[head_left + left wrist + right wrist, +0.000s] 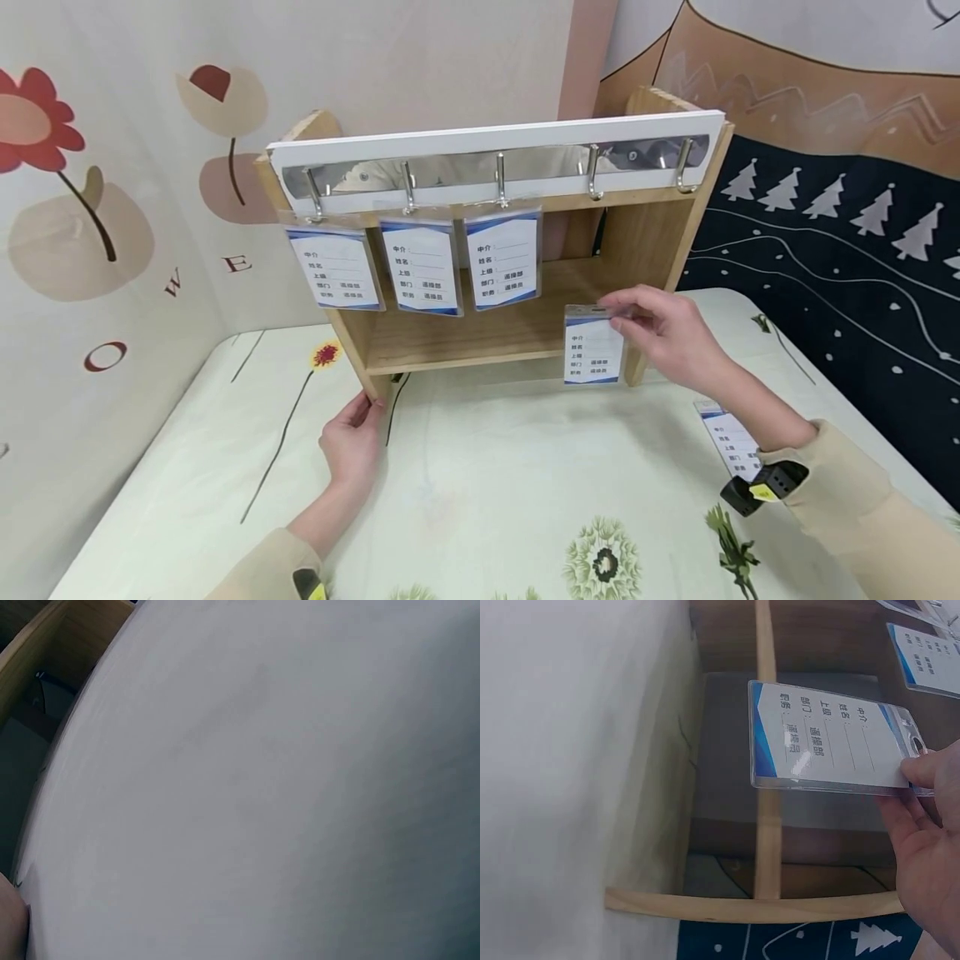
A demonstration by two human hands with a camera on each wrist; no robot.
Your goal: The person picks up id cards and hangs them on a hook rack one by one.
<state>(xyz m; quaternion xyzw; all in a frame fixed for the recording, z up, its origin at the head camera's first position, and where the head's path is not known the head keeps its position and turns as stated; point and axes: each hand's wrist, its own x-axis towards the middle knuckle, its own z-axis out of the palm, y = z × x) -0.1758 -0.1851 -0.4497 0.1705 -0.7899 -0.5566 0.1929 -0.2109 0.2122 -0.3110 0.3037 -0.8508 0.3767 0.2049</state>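
My right hand [663, 333] pinches a clear-sleeved name badge [593, 350] by its top edge, in front of the wooden shelf's right side. In the right wrist view, thumb and fingers grip the slotted end of that badge [832, 739]. My left hand [352, 437] holds the lower left leg of the wooden shelf [450, 337]. Three similar badges [422, 267] hang from the left hooks of the metal hook rail [487, 167]. Its two right hooks [684, 167] carry nothing. The left wrist view shows mostly tablecloth and a sliver of the hand [11, 922].
Another badge [727, 442] lies on the table to the right, partly behind my right wrist. A flower-print cloth [480, 467] covers the table. A patterned curtain wall [450, 67] stands behind the shelf, with a dark tree-print one [840, 250] on the right.
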